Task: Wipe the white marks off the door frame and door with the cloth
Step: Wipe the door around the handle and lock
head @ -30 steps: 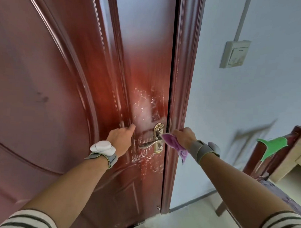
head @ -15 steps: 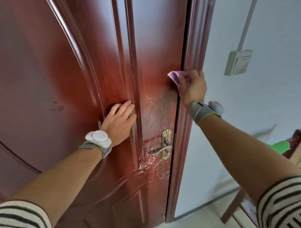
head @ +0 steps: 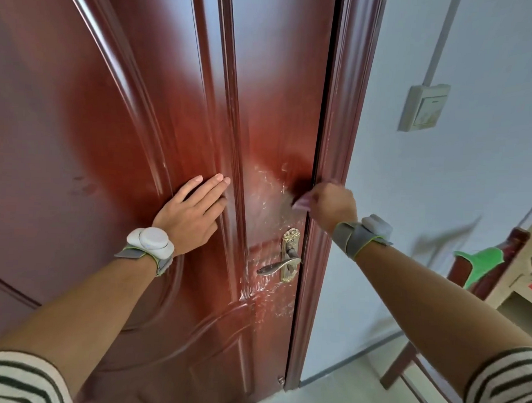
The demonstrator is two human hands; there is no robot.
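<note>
The reddish-brown door (head: pixel 116 135) fills the left of the view, with its door frame (head: pixel 343 119) running down beside it. White marks (head: pixel 266 195) smear the door above the brass lever handle (head: pixel 282 263) and below it. My right hand (head: pixel 331 205) is closed on a pink cloth (head: pixel 301 205), of which only a corner shows, pressed at the door's edge beside the frame, above the handle. My left hand (head: pixel 192 209) lies flat with fingers apart against the door panel, left of the marks.
A light switch (head: pixel 423 107) with a cable duct above it sits on the pale wall to the right. At the lower right stand dark wooden furniture (head: pixel 485 269) with a green cloth (head: pixel 482 264) on it and a light cabinet.
My right hand rose with the cloth from beside the handle up the frame, then came back down to just above the handle. My left hand opened flat on the panel.
</note>
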